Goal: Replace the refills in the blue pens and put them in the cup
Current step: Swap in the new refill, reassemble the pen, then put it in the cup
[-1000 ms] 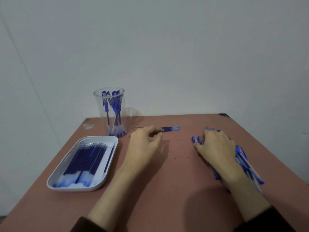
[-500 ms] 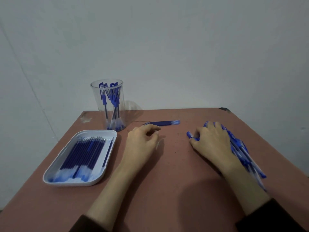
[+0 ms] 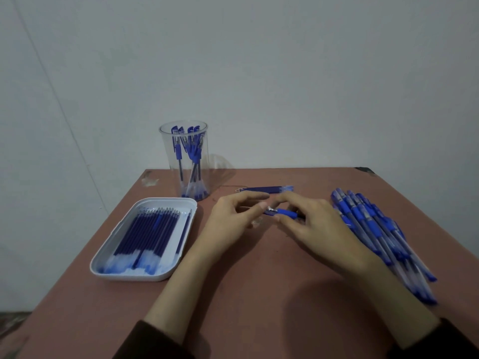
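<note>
Centrally, above the reddish-brown bench (image 3: 259, 294), a blue pen (image 3: 285, 213) is held between the two hands, lying roughly crosswise with its metal tip pointed toward the person's left. The pen's blue grip section is pinched by the right hand (image 3: 313, 224), the thumb being set under it and the curled fingers over it. The left hand (image 3: 233, 216) is brought up to the tip with its forefinger stretched out above and its thumb at the very end of the tip; whether the tip is actually pinched there cannot be told. Just beyond the hands, a few loose refills (image 3: 267, 189) are laid side by side on the bench, parallel to its far edge. A clear plastic cup (image 3: 204, 161) is stood upright at the far left of the bench, close to the wall, and a number of capped blue pens (image 3: 193, 154) are seen standing inside it. Near the left edge, just in front of the cup, a white tray (image 3: 134, 277) is placed, and a row of dark blue refills (image 3: 147, 231) is laid lengthwise in it, with one refill set slightly apart along the right side. A pile of blue pens (image 3: 375, 229) is spread along the right side of the bench, partly covered by the right forearm. Dark sleeves (image 3: 155, 343) are seen at the bottom edge.
</note>
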### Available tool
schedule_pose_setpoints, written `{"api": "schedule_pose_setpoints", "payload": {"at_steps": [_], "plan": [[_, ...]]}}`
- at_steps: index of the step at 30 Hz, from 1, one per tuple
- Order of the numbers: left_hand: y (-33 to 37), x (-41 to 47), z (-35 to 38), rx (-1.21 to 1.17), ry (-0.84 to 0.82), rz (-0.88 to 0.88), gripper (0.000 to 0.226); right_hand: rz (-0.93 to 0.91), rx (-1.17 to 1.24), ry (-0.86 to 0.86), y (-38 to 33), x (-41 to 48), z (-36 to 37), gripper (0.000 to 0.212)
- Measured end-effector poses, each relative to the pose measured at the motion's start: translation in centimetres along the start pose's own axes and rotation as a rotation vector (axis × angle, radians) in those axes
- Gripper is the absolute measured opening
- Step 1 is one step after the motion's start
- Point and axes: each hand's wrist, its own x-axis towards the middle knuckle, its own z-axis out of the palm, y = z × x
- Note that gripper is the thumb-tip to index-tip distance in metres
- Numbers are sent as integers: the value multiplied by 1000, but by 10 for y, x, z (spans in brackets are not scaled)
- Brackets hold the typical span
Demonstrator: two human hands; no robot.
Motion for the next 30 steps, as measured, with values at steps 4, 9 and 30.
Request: {"api": "schedule_pose_setpoints", "payload": {"at_steps": [4, 9, 30], "plan": [[1, -1, -1, 7, -20, 15, 17, 21, -12, 38, 0, -1, 1, 20], [3, -2, -2, -57, -16, 26, 9, 43, -30, 88, -3, -3, 0, 22], [0, -5, -2, 248, -150, -31, 17, 323, 566, 136, -3, 4, -5, 10]]}}
